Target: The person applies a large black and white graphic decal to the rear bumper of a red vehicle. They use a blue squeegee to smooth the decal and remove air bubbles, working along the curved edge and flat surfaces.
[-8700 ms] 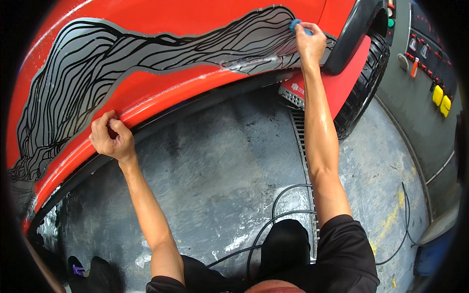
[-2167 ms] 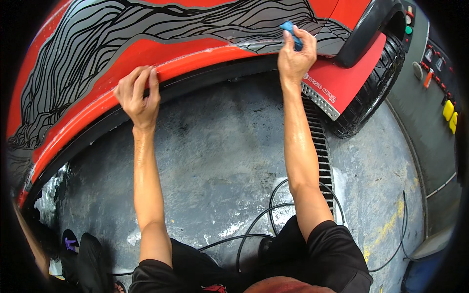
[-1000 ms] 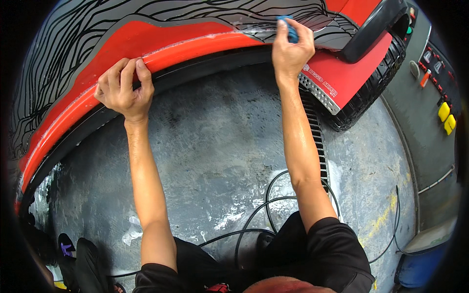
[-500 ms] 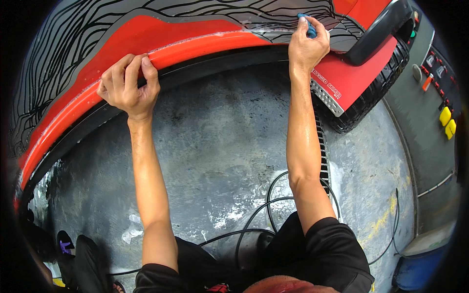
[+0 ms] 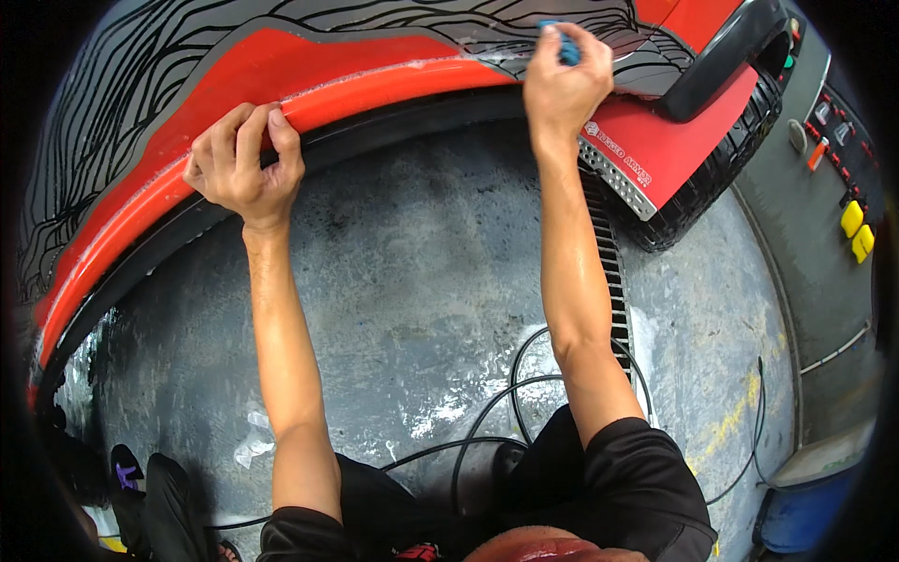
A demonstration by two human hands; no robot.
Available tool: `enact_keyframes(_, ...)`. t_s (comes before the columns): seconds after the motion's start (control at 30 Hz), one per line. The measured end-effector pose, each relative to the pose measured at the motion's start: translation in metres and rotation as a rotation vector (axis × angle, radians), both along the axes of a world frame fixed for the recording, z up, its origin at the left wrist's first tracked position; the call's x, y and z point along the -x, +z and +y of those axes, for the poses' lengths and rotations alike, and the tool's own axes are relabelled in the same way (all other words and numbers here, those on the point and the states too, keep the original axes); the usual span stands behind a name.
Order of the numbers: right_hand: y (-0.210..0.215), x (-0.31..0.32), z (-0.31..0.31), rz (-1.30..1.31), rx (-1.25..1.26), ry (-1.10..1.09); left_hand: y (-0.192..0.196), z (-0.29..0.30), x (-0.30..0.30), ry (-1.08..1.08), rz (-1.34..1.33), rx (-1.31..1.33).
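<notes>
Head view: your right hand [image 5: 562,84] has its grip closed on a blue squeegee [image 5: 567,49], pressed to the patterned film [image 5: 393,19]; left hand [image 5: 245,167] pinches the red panel edge [image 5: 375,84] beside it. Smoothing under way; next stroke needs firm, even pressure.

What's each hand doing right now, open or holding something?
Left hand: closed, fingers curled over the red car panel edge.
Right hand: closed on a small blue tool.

A single fisheye view from the person's head looks steeply down, close over both outstretched arms, with the red car body [image 5: 309,80] curving across the upper frame and the wet concrete floor [image 5: 421,281] filling the middle.
</notes>
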State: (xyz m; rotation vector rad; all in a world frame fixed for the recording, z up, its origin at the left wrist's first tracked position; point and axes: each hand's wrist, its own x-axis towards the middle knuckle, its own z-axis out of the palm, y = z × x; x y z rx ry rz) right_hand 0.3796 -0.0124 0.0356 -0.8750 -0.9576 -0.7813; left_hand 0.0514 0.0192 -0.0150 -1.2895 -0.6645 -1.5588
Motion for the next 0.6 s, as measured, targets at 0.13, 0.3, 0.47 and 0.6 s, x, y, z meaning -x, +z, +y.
enact_keyframes(0.13, 0.0, -0.006, 0.004, 0.033, -0.01, 0.013, 0.001, -0.001, -0.001, -0.004, -0.002, 0.002)
enact_keyframes(0.3, -0.001, 0.002, 0.006, -0.117, -0.055, -0.049, 0.001, -0.002, -0.001, 0.002, -0.004, 0.0)
enact_keyframes(0.47, 0.002, 0.006, -0.001, -0.019, 0.004, 0.026, 0.0, -0.003, -0.001, -0.003, -0.003, 0.006)
enact_keyframes(0.6, 0.008, -0.006, 0.002, -0.007, -0.01, -0.1, 0.002, -0.002, -0.001, 0.018, 0.003, 0.0)
